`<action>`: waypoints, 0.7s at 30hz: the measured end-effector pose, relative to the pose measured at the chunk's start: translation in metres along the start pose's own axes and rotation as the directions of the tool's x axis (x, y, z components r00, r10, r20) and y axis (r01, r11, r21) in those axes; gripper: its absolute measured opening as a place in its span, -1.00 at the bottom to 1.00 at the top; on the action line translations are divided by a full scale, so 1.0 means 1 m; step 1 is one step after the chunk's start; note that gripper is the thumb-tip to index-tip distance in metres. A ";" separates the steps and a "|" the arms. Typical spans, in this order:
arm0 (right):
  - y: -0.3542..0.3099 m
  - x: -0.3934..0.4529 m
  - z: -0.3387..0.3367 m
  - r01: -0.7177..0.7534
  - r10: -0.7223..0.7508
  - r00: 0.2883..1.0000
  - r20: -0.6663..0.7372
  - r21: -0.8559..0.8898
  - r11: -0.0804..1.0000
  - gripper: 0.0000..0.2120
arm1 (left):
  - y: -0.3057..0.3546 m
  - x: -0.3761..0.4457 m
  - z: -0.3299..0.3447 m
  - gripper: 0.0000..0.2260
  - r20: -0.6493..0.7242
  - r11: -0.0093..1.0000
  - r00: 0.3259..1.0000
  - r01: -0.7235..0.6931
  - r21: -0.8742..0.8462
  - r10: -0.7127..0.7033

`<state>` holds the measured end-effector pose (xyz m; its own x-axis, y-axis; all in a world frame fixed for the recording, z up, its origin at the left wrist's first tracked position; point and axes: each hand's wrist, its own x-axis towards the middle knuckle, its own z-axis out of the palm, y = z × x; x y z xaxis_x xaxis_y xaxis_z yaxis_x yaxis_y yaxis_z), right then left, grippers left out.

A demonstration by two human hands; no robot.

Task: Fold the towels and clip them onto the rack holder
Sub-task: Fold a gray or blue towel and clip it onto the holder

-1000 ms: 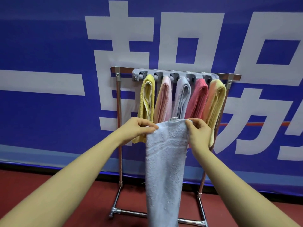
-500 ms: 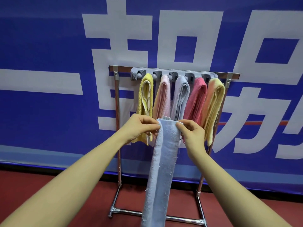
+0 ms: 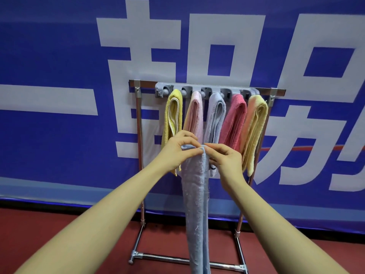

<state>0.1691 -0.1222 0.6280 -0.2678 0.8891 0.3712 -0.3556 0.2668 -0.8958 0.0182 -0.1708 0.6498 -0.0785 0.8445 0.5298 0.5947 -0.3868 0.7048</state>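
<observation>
A long light-blue towel (image 3: 196, 204) hangs down in front of me, folded lengthwise into a narrow strip. My left hand (image 3: 177, 150) and my right hand (image 3: 225, 158) pinch its top edge, fingertips almost touching. Behind them stands a metal rack (image 3: 139, 155) with a grey clip holder (image 3: 205, 89) on its top bar. Several folded towels hang clipped there: yellow (image 3: 172, 119), pale pink (image 3: 194, 115), grey-blue (image 3: 215, 115), red-pink (image 3: 234, 119) and yellow-orange (image 3: 255, 127).
A blue banner (image 3: 59, 56) with large white characters covers the wall behind the rack. The floor (image 3: 39, 224) is dark red. The rack's base bars (image 3: 167, 258) lie on the floor below the hanging towel.
My hands have come together, folding the light-blue towel from a wide hanging panel into a narrow strip. The camera view has shifted slightly closer to the rack.
</observation>
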 end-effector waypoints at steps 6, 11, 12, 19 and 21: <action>0.000 -0.001 0.001 -0.039 0.035 0.998 0.054 0.072 0.997 -0.92 | -0.001 0.002 0.008 -0.86 -0.073 0.997 0.996 0.049 -0.066 -0.054; 0.002 0.001 -0.002 -0.042 0.034 0.994 0.106 0.076 0.996 -0.86 | -0.006 0.001 0.009 -0.73 0.028 0.981 0.981 0.191 -0.043 -0.190; 0.001 0.001 -0.003 -0.033 0.027 0.993 0.119 0.050 0.998 -0.84 | -0.006 0.001 0.009 -0.72 0.019 0.979 0.980 0.200 -0.039 -0.199; 0.006 0.002 -0.001 0.050 -0.028 0.989 0.147 -0.146 0.988 -0.74 | -0.004 0.001 0.008 -0.76 -0.065 0.992 0.990 0.127 -0.023 -0.128; 0.009 0.003 0.000 0.080 -0.054 0.987 0.151 -0.178 0.981 -0.75 | -0.003 0.001 0.006 -0.77 -0.070 0.993 0.991 0.116 -0.013 -0.117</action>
<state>0.1655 -0.1174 0.6209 -0.3806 0.8071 0.4514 -0.2112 0.3993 -0.8922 0.0217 -0.1663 0.6454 -0.2030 0.8560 0.4754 0.5708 -0.2911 0.7678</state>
